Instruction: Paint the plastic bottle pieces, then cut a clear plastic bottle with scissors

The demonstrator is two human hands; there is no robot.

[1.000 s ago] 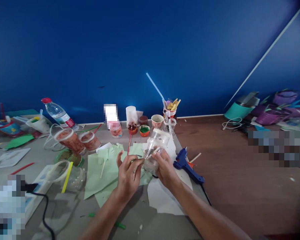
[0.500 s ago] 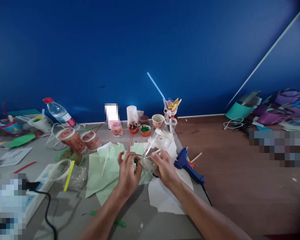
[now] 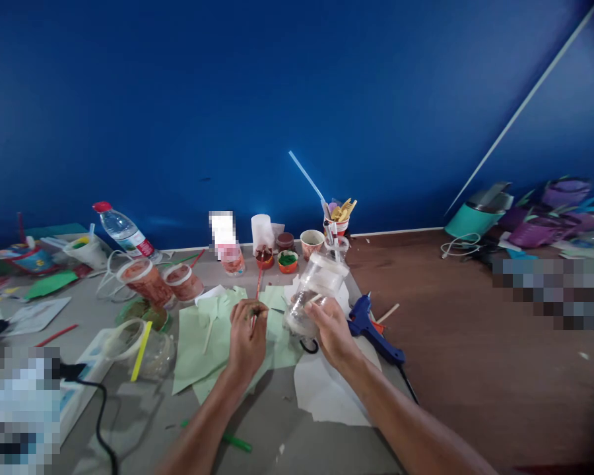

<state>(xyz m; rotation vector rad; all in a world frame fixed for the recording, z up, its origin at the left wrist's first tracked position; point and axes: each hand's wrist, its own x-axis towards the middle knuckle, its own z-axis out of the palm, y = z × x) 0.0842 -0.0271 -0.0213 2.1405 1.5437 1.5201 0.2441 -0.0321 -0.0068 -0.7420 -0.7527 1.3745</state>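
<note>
My right hand (image 3: 330, 327) is wrapped round a clear plastic jar (image 3: 314, 291), tilted with its mouth up and to the right, and a thin wooden stick (image 3: 311, 301) lies under the thumb. My left hand (image 3: 246, 333) hovers over pale green paper sheets (image 3: 202, 343) with its fingers curled toward a red stick (image 3: 256, 290); whether it grips the stick I cannot make out. Both hands are above the grey table (image 3: 287, 429).
A blue glue gun (image 3: 371, 324) lies just right of my right hand. Paint pots (image 3: 287, 260), cups, a water bottle (image 3: 123, 231), orange-filled jars (image 3: 146, 280) and a clear jar with a yellow strip (image 3: 143, 343) crowd the table. White paper (image 3: 327, 389) lies in front. Purple and teal items (image 3: 539, 218) sit on the floor.
My left hand let go of the jar and moved left and down onto the green paper. My right hand raised the jar slightly and tilted it more upright.
</note>
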